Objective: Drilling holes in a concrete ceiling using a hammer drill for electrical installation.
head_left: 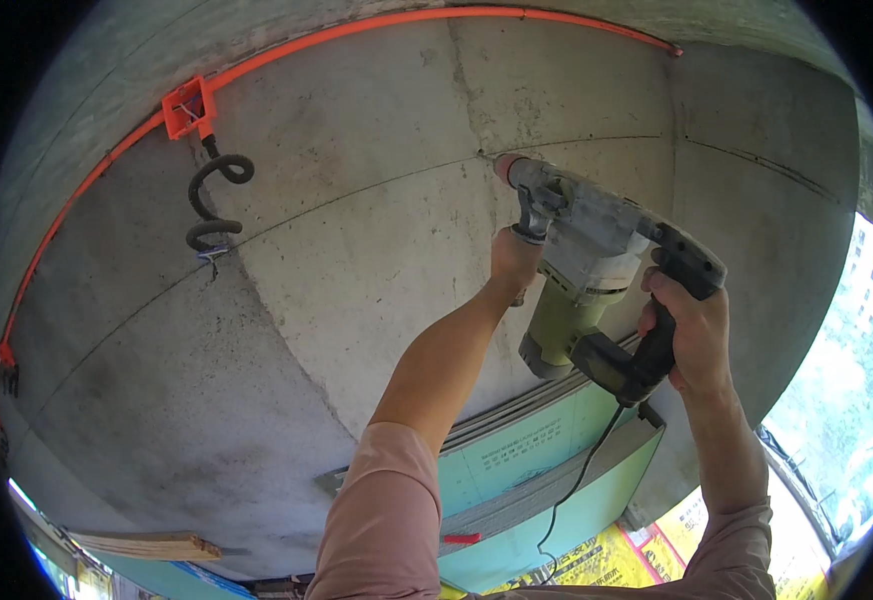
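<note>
A green and grey rotary hammer drill [596, 225] is held up against the bare concrete wall [376, 260]. Its reddish nose points up and left, close to a small dark mark on the curved dark line drawn across the wall; I cannot make out whether the bit is in the concrete. My left hand [514, 262] is wrapped round the side handle near the nose. At the back, my right hand [698, 325] grips the black rear handle [659, 335]; the trigger is hidden. A black power cord [588, 480] hangs from the drill's base.
Below the drill lean green-faced boards [516, 450] in a stack. Orange conduit [356, 27] runs along the wall top to an orange junction box [188, 108] with a dangling black corrugated hose [196, 200]. Wooden planks [146, 545] lie lower left; a bright window opening [841, 370] is at right.
</note>
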`<state>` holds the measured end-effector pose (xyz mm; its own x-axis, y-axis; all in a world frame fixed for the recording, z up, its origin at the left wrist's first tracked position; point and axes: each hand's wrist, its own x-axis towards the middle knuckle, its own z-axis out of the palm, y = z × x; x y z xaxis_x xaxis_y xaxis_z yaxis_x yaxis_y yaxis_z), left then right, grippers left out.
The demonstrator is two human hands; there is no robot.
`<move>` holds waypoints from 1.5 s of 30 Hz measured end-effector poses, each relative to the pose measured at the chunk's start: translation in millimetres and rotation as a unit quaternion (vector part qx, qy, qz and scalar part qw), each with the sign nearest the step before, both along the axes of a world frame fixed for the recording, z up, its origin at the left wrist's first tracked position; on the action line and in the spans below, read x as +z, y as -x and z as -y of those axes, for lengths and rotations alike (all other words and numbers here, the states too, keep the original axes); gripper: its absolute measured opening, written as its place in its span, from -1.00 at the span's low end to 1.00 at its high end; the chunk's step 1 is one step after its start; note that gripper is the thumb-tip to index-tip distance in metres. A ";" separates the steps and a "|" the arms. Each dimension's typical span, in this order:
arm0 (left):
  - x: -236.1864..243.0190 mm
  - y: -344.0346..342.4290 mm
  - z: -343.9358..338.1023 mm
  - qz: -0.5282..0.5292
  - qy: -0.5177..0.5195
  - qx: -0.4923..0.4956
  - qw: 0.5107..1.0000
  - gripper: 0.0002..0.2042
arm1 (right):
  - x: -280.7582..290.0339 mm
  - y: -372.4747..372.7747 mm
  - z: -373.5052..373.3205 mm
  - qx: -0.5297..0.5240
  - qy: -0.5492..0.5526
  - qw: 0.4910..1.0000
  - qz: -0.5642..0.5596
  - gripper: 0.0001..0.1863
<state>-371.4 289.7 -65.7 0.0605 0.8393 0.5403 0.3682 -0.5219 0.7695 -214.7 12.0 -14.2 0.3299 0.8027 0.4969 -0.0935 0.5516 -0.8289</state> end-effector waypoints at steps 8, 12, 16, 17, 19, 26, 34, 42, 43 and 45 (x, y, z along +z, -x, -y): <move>17.8 16.5 2.2 -0.049 0.015 -0.011 0.999 -0.64 | 9.6 22.7 -11.9 -0.005 0.015 0.999 -0.034 -0.68; 27.1 45.2 -37.7 -0.157 0.030 0.027 0.987 -0.60 | 18.9 38.0 -29.0 0.021 0.003 0.995 -0.094 -0.85; 35.0 17.6 -18.9 -0.121 0.068 0.006 0.990 -0.56 | 21.4 18.8 -39.4 -0.010 0.013 0.998 -0.058 -0.85; 37.0 16.1 -14.6 -0.118 0.067 0.001 0.991 -0.56 | 20.5 15.6 -40.8 -0.013 0.015 0.997 -0.069 -0.85; 39.3 16.9 -12.9 -0.092 0.038 0.009 0.995 -0.80 | 20.6 21.4 -43.0 -0.014 0.016 0.997 -0.074 -0.84; 9.3 10.2 -47.8 -0.005 0.002 -0.035 0.999 -0.79 | 21.6 43.9 -38.0 -0.073 0.007 0.997 -0.019 -0.79; -21.6 -21.8 -89.2 0.196 0.012 -0.188 0.962 -0.77 | 24.9 31.9 -47.2 -0.101 0.025 0.993 0.053 -0.94; -2.6 -27.6 -39.9 0.342 0.095 -0.347 0.868 -0.89 | 19.6 17.2 -43.5 -0.099 0.016 0.992 0.083 -0.93; -3.2 -25.0 -42.7 0.302 0.003 -0.300 0.905 -0.87 | 18.9 18.8 -42.5 -0.101 0.013 0.987 0.125 -0.93; 1.3 -17.4 -54.1 0.335 0.129 -0.324 0.875 -0.87 | 17.7 6.1 -53.4 -0.085 0.022 0.992 0.092 -0.93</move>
